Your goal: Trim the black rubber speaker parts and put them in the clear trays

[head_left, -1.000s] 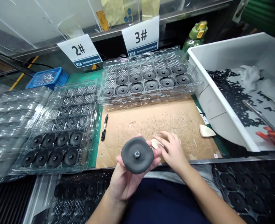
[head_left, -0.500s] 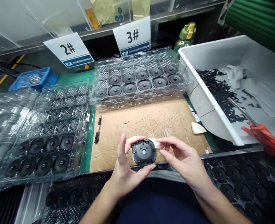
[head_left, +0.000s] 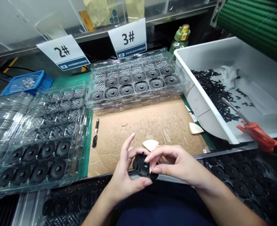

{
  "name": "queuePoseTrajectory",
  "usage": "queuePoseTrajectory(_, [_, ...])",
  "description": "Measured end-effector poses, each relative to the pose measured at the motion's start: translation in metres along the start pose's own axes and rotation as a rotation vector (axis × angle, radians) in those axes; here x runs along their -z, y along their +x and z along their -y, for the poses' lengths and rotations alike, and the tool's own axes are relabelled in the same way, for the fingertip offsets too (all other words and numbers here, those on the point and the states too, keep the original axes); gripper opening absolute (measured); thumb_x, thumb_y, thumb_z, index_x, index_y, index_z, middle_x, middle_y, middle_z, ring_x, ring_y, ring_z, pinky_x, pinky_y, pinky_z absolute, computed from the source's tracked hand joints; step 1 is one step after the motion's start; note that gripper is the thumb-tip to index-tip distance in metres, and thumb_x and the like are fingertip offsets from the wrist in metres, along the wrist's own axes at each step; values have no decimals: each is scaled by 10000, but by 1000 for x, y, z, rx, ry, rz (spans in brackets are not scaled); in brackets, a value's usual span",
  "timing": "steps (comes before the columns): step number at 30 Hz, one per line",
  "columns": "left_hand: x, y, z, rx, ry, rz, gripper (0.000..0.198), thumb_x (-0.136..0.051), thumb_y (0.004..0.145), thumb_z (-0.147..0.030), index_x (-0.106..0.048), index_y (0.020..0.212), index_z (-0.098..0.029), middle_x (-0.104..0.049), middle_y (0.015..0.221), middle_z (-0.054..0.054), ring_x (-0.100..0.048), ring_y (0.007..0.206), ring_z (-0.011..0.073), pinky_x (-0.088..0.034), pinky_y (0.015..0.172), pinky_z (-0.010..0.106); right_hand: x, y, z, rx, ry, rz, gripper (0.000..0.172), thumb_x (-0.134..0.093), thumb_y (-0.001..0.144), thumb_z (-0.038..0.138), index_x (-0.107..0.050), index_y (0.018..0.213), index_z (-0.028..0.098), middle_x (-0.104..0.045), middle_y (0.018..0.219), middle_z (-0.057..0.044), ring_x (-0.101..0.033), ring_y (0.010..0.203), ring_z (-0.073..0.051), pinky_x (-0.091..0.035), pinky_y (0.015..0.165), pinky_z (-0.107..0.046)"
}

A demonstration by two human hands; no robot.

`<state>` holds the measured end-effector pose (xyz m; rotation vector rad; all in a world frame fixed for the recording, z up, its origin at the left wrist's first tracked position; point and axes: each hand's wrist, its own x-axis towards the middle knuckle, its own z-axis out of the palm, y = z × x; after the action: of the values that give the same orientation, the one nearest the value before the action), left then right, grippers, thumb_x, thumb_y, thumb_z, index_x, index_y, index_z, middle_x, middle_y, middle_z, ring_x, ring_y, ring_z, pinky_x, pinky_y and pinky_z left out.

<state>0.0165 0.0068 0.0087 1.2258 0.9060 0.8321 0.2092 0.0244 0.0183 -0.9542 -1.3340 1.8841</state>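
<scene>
My left hand point(head_left: 126, 171) grips a black round plastic part point(head_left: 140, 166) at its rim, thumb below and fingers behind it, with the index finger raised. Over the part's right side, the fingers of my right hand point(head_left: 169, 161) are pinched together and touch its face. Whatever is between those fingertips is hidden. A white wedge-shaped piece point(head_left: 150, 144) shows just beyond my right fingers; whether they touch it I cannot tell. Under both hands lies a sheet of cardboard point(head_left: 119, 144).
Clear trays point(head_left: 138, 94) with black round parts stand behind the cardboard, and more trays point(head_left: 79, 141) at left. At right is a white bin point(head_left: 206, 116) of small black pieces, with red-handled cutters point(head_left: 258, 135) at its edge. A pen point(head_left: 95, 133) and another wedge point(head_left: 195, 128) lie nearby.
My right hand has moved left onto the face of the black part, which now tilts and is partly covered. The white wedge, earlier at my right fingertips, now shows beyond them. The view has shifted slightly.
</scene>
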Motion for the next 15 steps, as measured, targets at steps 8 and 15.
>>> queuePoseTrajectory(8, [-1, 8, 2, 138, -116, 187, 945, -681, 661, -516, -139, 1401, -288, -602, 1015, 64, -563, 972, 248, -359, 911, 381, 0, -1, -5, -119, 237, 53, 144, -712, 701, 165, -712, 834, 222, -673, 798, 18, -600, 722, -94, -482, 671, -217])
queuePoseTrajectory(15, [-3, 9, 8, 209, -86, 164, 1030, -773, 586, -428, -164, 1401, -268, -597, 1003, 66, -555, 976, 258, -343, 926, 397, 4, -8, -18, -159, 281, 47, 102, -738, 682, 201, -671, 746, 157, -673, 745, -4, -625, 709, -97, -499, 703, -226])
